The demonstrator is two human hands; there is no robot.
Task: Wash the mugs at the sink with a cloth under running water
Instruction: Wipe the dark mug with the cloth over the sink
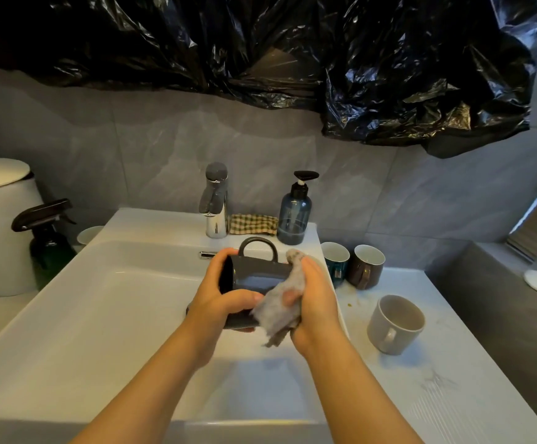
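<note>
Mug (254, 274), dark and on its side, is held over the sink (100, 299) by the left hand (219, 302), which is curled round its open end. A grey cloth (280, 302) is gripped in the right hand (315, 299) and pressed on it. A teal mug (336, 262) and a brown mug (366, 267) are set just right of the sink.

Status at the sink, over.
Left hand grips dark mug, sideways over basin. Right hand holds grey cloth against it. No stream visible at faucet. Nothing blocking.

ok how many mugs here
5: dark mug held over the sink; teal mug, brown mug and grey mug on the right counter; a white cup left, partly hidden.
</note>
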